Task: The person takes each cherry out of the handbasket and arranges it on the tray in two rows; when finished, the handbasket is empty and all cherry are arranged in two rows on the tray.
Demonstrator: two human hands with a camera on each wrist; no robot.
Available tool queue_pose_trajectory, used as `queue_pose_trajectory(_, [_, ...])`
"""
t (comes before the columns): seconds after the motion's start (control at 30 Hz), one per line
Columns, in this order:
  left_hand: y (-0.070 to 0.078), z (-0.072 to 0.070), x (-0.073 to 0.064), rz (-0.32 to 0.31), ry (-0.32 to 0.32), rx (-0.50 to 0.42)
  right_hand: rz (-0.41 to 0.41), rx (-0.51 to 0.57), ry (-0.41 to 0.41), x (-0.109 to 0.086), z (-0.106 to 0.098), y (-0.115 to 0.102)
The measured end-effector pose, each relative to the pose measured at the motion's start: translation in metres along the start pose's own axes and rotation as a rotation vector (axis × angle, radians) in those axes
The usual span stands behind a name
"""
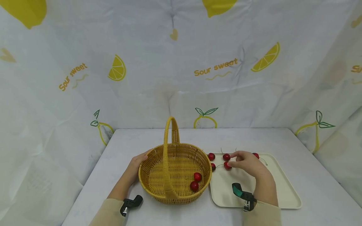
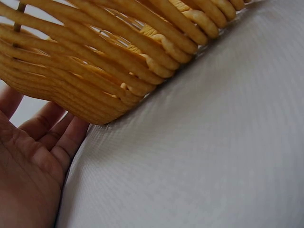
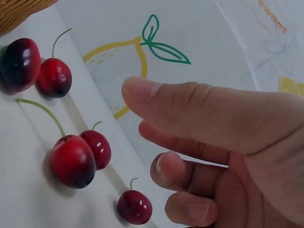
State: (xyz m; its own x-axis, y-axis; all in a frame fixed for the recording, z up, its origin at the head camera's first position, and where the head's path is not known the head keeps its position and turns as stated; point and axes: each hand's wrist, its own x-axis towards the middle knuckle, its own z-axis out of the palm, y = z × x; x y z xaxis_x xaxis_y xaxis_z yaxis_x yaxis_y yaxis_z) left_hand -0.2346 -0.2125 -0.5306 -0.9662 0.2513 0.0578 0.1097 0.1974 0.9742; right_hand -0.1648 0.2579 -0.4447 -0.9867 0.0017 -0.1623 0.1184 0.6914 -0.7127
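Note:
My left hand (image 1: 135,166) rests against the left side of a yellow wicker basket (image 1: 152,194) with a tall arched handle. In the left wrist view its fingers (image 2: 71,135) lie along the woven wall, near the base. Two dark red cherries, one upper (image 1: 197,177) and one lower (image 1: 194,186), lie inside at the basket's right. Over the cream tray (image 1: 282,191) hovers my right hand (image 1: 249,163), thumb and fingers apart and holding nothing. Nearest its fingertips are two stemmed cherries, one behind (image 1: 226,157) and one in front (image 1: 227,165).
Two more cherries, one farther (image 1: 211,156) and one nearer (image 1: 213,166), lie at the tray's left edge beside the basket. Another cherry (image 1: 255,155) shows behind the right hand. A lemon-printed cloth (image 1: 175,78) hangs behind the white table (image 1: 127,138).

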Motion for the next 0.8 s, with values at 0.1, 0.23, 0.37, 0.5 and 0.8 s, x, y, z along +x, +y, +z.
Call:
queue_pose_trajectory(0.1, [0.001,0.000,0.000,-0.006,0.003,0.004,-0.046,0.022,0.027,-0.005,-0.004,-0.008])
queue_pose_trajectory(0.23, [0.002,0.001,-0.001,-0.010,0.003,-0.001,-0.090,0.036,0.056,-0.009,-0.008,-0.017])
queue_pose_trajectory(0.37, [0.000,0.001,0.000,-0.020,0.009,0.002,-0.147,0.048,0.091,-0.010,-0.008,-0.026])
queue_pose_trajectory(0.5, [-0.001,0.001,0.000,-0.020,0.017,0.001,-0.211,0.085,0.119,-0.010,-0.006,-0.037])
queue_pose_trajectory(0.8, [0.001,0.001,0.000,-0.019,0.010,-0.003,-0.321,0.218,0.081,-0.008,0.008,-0.056])
